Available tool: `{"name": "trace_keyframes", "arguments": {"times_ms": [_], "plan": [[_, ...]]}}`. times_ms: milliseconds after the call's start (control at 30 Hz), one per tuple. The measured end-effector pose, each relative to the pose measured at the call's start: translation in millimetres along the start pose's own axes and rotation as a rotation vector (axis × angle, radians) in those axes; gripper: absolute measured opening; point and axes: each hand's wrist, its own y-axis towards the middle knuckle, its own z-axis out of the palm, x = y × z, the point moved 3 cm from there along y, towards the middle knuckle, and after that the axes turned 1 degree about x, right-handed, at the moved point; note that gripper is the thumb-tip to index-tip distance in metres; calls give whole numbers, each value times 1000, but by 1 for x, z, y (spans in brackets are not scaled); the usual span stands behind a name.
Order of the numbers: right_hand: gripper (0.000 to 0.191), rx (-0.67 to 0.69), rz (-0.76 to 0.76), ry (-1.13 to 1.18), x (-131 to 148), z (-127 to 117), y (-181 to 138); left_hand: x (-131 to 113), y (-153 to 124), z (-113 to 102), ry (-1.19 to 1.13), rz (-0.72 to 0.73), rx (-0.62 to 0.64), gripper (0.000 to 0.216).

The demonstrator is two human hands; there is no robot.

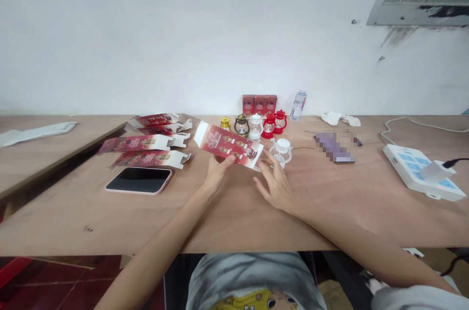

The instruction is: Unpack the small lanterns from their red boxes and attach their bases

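A red printed carton (232, 146) with white end flaps is held slightly tilted above the table. My left hand (218, 171) grips its lower edge, thumb on the printed face. My right hand (274, 183) has its curled fingers at the carton's right end, by the flap; its thumb sits lower, apart from the face. Just beyond that hand stands a white mini lantern (282, 151). Behind the carton are a gold lantern (225, 123), a bronze-coloured lantern (242, 126), another white lantern (255, 127) and two red lanterns (268, 127).
Several flattened red cartons (141, 144) lie at left, above a phone (139, 180). Three upright red boxes (259, 104) and a water bottle (299, 105) stand near the wall. Crumpled tissue (331, 117), a purple blurred item (333, 146) and a power strip (421, 171) are at right.
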Motion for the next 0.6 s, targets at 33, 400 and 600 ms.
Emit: {"name": "trace_keyframes", "arguments": {"times_ms": [33, 400, 600], "plan": [[49, -10, 8, 8, 1, 0, -1, 0, 0, -1, -7, 1, -2, 54], [63, -110, 158, 157, -7, -9, 2, -5, 5, -3, -149, -161, 41, 62], [38, -81, -12, 176, -3, -11, 3, -3, 2, 3, -184, -262, 171, 70]]}}
